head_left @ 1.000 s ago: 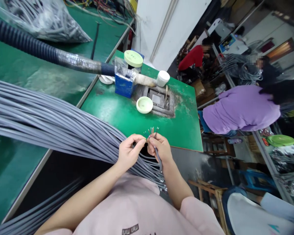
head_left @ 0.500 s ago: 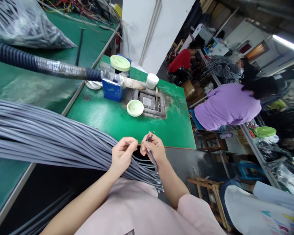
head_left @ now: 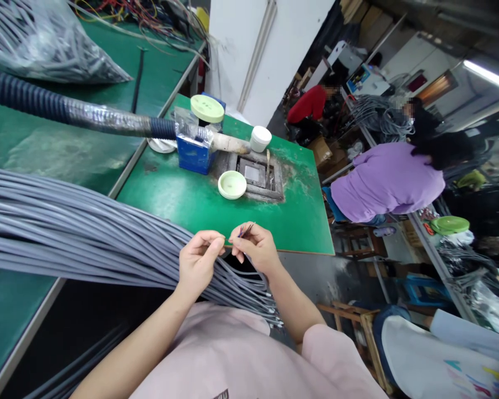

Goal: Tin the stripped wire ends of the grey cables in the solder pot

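My right hand [head_left: 255,247] is closed on the end of a grey cable, and its thin coloured wires [head_left: 244,229] fan out above the thumb. Most of the cable's sheath is hidden behind the hand and wrist. Just beside it, my left hand [head_left: 200,257] makes a pinch with thumb and forefinger, the tips almost meeting the right fingertips. What it pinches, if anything, is too small to make out. Below and behind both hands runs a thick bundle of grey cables [head_left: 87,227], its cut ends [head_left: 274,317] hanging near my lap.
On the green table [head_left: 174,194] are a pale green dish [head_left: 232,185], a white tub [head_left: 260,138], a soot-marked square pot [head_left: 255,173] and a blue box [head_left: 192,155] holding a ribbed hose [head_left: 25,97]. Coworkers, one in a purple top [head_left: 386,180], sit to the right.
Both hands have shifted slightly left. My right hand has turned, so the wire ends lean differently and the grey cable length below its palm is mostly out of sight.
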A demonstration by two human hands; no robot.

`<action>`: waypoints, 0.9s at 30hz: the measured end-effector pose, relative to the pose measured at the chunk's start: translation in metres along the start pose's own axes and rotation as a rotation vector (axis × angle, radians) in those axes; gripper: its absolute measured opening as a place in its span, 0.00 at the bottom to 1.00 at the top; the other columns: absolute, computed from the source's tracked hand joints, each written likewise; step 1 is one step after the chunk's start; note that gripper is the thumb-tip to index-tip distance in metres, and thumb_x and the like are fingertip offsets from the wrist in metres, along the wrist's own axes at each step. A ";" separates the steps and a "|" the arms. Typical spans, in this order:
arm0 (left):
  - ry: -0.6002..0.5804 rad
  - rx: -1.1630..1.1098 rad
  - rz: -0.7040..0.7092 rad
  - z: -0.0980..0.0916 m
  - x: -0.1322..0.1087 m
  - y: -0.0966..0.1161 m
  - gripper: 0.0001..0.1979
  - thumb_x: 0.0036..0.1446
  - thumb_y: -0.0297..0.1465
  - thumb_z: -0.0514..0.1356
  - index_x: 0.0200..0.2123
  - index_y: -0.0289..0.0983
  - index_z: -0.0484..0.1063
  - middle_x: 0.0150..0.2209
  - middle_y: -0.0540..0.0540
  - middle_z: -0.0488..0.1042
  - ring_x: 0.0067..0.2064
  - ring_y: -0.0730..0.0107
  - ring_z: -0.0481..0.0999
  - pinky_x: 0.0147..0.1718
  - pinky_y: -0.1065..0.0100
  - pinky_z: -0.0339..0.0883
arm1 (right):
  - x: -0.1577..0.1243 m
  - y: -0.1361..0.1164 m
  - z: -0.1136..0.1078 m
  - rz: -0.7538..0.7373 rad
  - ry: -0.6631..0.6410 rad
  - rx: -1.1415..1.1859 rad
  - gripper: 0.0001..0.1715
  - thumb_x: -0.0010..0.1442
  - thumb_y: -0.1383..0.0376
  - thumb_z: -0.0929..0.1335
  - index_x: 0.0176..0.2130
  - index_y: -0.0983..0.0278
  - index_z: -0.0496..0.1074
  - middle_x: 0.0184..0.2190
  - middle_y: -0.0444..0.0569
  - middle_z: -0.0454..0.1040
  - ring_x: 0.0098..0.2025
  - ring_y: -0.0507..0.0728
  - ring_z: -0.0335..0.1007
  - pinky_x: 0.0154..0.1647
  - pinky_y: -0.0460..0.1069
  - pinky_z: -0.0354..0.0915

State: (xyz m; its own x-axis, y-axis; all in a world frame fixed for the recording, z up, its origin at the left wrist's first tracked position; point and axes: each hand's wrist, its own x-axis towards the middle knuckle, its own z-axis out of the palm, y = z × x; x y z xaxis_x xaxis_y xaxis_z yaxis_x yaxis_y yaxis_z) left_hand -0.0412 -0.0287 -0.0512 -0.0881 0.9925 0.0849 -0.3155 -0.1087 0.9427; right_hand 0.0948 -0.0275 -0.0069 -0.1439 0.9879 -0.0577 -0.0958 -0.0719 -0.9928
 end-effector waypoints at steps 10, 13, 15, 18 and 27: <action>0.019 0.056 -0.017 -0.002 0.005 0.006 0.13 0.51 0.40 0.64 0.31 0.35 0.74 0.21 0.52 0.69 0.22 0.76 0.69 0.24 0.74 0.65 | 0.008 -0.004 0.009 -0.024 0.152 0.009 0.16 0.47 0.60 0.74 0.27 0.63 0.64 0.25 0.39 0.71 0.16 0.44 0.61 0.11 0.40 0.54; 0.059 0.198 0.130 -0.013 0.013 0.006 0.12 0.53 0.36 0.63 0.40 0.36 0.75 0.24 0.52 0.71 0.27 0.75 0.71 0.31 0.72 0.68 | 0.017 -0.011 -0.002 -0.060 0.195 -0.046 0.15 0.47 0.62 0.74 0.27 0.63 0.64 0.25 0.39 0.71 0.16 0.45 0.61 0.11 0.40 0.53; 0.109 0.318 0.250 -0.023 0.021 0.002 0.14 0.53 0.34 0.63 0.44 0.37 0.74 0.28 0.51 0.73 0.30 0.74 0.72 0.37 0.70 0.68 | 0.027 -0.019 -0.013 -0.095 0.218 -0.095 0.15 0.47 0.62 0.74 0.26 0.63 0.63 0.25 0.40 0.71 0.16 0.45 0.61 0.11 0.40 0.53; 0.154 0.476 0.379 -0.031 0.032 -0.005 0.14 0.54 0.33 0.62 0.44 0.38 0.74 0.29 0.51 0.74 0.30 0.73 0.72 0.38 0.69 0.67 | 0.051 -0.032 -0.030 -0.148 0.216 -0.197 0.14 0.46 0.64 0.73 0.25 0.63 0.64 0.24 0.40 0.71 0.15 0.45 0.61 0.12 0.40 0.54; 0.000 0.774 0.662 -0.030 0.036 -0.013 0.09 0.56 0.29 0.59 0.41 0.38 0.74 0.25 0.50 0.75 0.27 0.70 0.72 0.31 0.68 0.59 | 0.133 -0.040 -0.059 -0.149 0.097 -0.534 0.10 0.43 0.70 0.70 0.23 0.63 0.62 0.17 0.37 0.66 0.15 0.47 0.61 0.16 0.42 0.53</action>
State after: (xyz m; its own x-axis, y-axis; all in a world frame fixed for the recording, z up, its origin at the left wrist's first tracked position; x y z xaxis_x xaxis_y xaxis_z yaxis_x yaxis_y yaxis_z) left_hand -0.0689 0.0065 -0.0701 -0.0234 0.7462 0.6653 0.4947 -0.5697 0.6563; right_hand 0.1374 0.1148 0.0193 -0.0729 0.9920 0.1030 0.4073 0.1239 -0.9048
